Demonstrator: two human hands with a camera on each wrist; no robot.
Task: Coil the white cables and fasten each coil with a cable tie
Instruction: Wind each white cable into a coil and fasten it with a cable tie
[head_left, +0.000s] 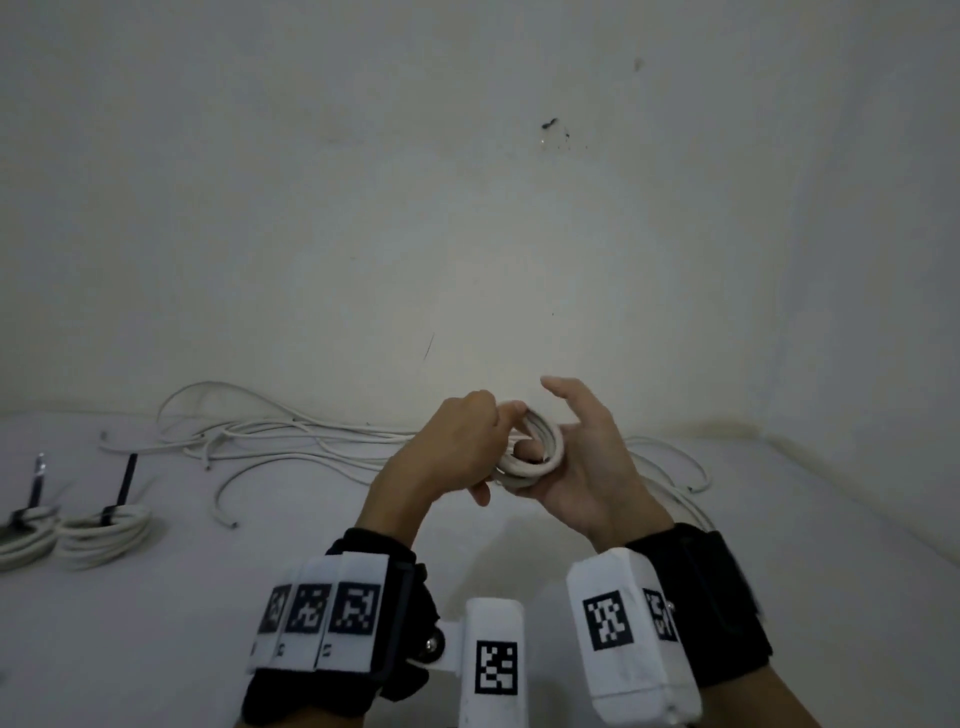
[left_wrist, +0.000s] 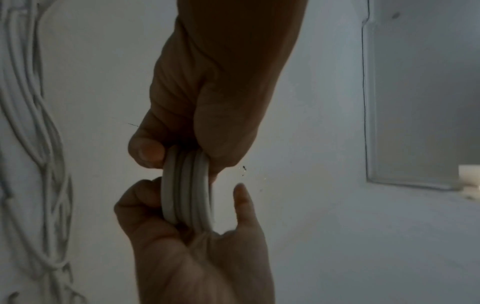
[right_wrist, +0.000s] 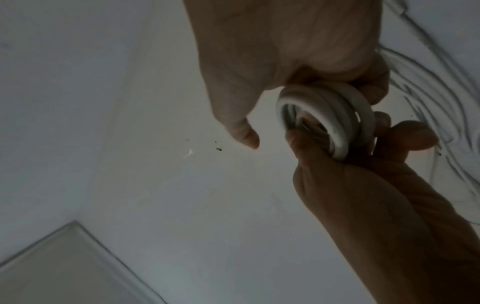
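Note:
A small coil of white cable (head_left: 551, 446) is held up between both hands above the white surface. My left hand (head_left: 452, 447) pinches its near-left side between thumb and fingers. My right hand (head_left: 592, 467) cradles the coil from below with fingers curled round it and the thumb sticking up free. The left wrist view shows three turns of the coil (left_wrist: 185, 189) edge-on, the left hand (left_wrist: 207, 102) above and the right hand (left_wrist: 197, 257) below. In the right wrist view the coil (right_wrist: 311, 98) hangs under the right hand (right_wrist: 272, 51), with the left hand (right_wrist: 363, 195) gripping its lower edge.
Two finished coils (head_left: 104, 532) (head_left: 26, 540) lie at the far left, each bound by a black cable tie (head_left: 124, 483) standing upright. Loose white cables (head_left: 291, 436) sprawl along the foot of the wall (head_left: 467, 208), and more (head_left: 675, 467) lie behind the right hand.

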